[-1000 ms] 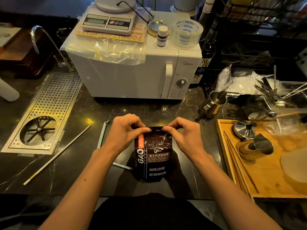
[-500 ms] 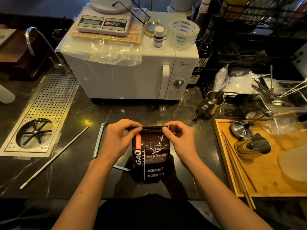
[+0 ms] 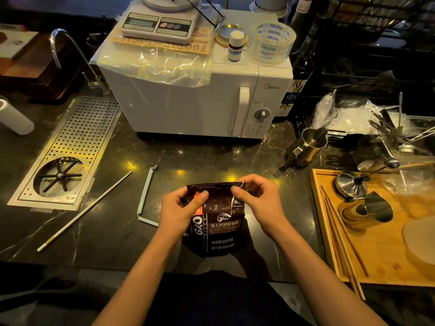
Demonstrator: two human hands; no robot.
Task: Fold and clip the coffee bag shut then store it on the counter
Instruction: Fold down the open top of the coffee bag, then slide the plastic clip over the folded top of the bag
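Pinching the top edge of an upright coffee bag on the dark counter, the left hand and right hand flatten it for folding; the open bag clip lies just left, within reach.

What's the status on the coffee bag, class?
Both hands, left and right, pinching the coffee bag top. Bag upright on counter, unclipped. Clip lies open beside it.

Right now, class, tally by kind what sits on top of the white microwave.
Kitchen scale: 1
Small bottle with white cap: 1
Roll of clear tape: 1
Gold lid: 1
Clear plastic sheet: 1
Printed card under the scale: 1
Total: 6
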